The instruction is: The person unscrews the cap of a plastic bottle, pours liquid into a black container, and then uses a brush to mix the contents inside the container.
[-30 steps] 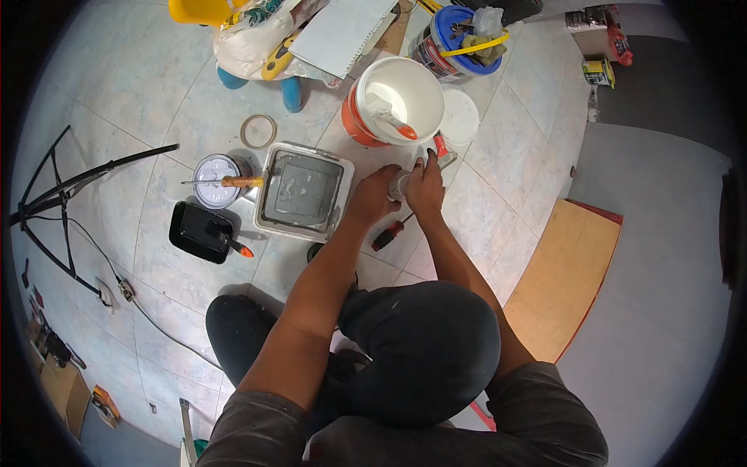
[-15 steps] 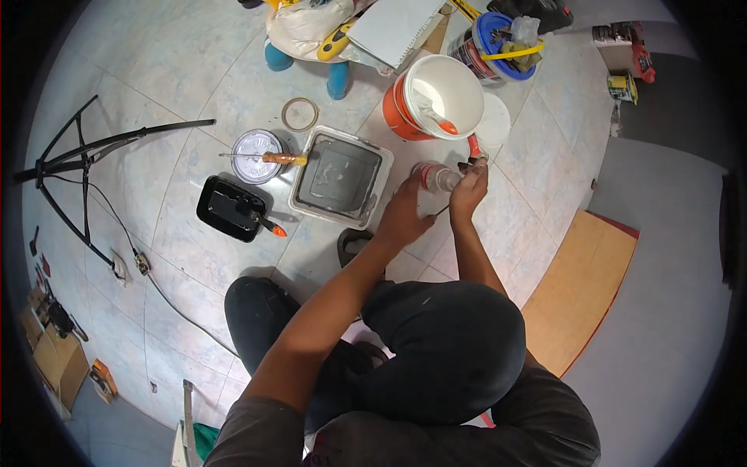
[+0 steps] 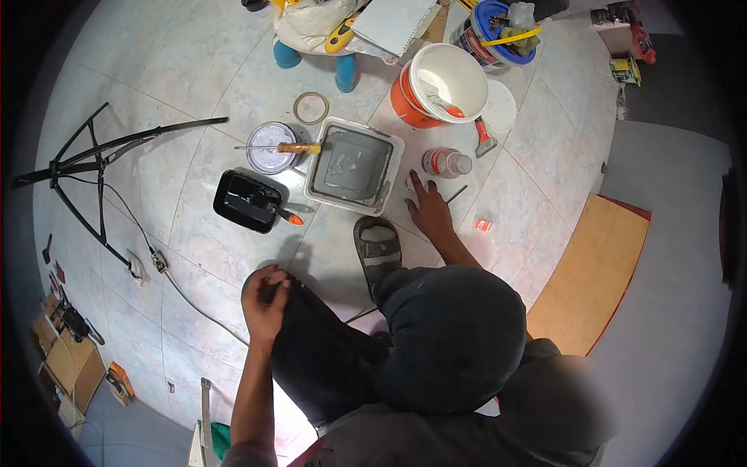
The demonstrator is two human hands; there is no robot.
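Observation:
My right hand [image 3: 431, 210] reaches low over the floor, fingers spread, with its fingertips by a small whitish piece [image 3: 410, 181] too small to name. Just beyond it is a clear plastic bottle [image 3: 447, 163] with a red-and-white label, and a thin dark stick [image 3: 457, 194] lies beside the hand. My left hand [image 3: 264, 303] is at my left knee, fingers loosely bent and apart, nothing visible in it. Left of the right hand is a square tub [image 3: 395, 167] of grey paste. A red-handled scraper [image 3: 484, 138] lies past the bottle.
A screwdriver [image 3: 292, 148] lies across a round tin [image 3: 268, 159]. A black tray [image 3: 222, 204] holds an orange-tipped tool. Behind stand an orange-and-white bucket [image 3: 412, 101] and a blue-lidded pail [image 3: 475, 50]. A black metal stand [image 3: 101, 163], a cable [image 3: 191, 294] and a wooden board [image 3: 591, 272] flank me.
The bottle, between both hands before, now sits on the floor. My left hand has drawn back to my knee; my right has moved left and nearer. A small orange-and-white item now shows on the floor.

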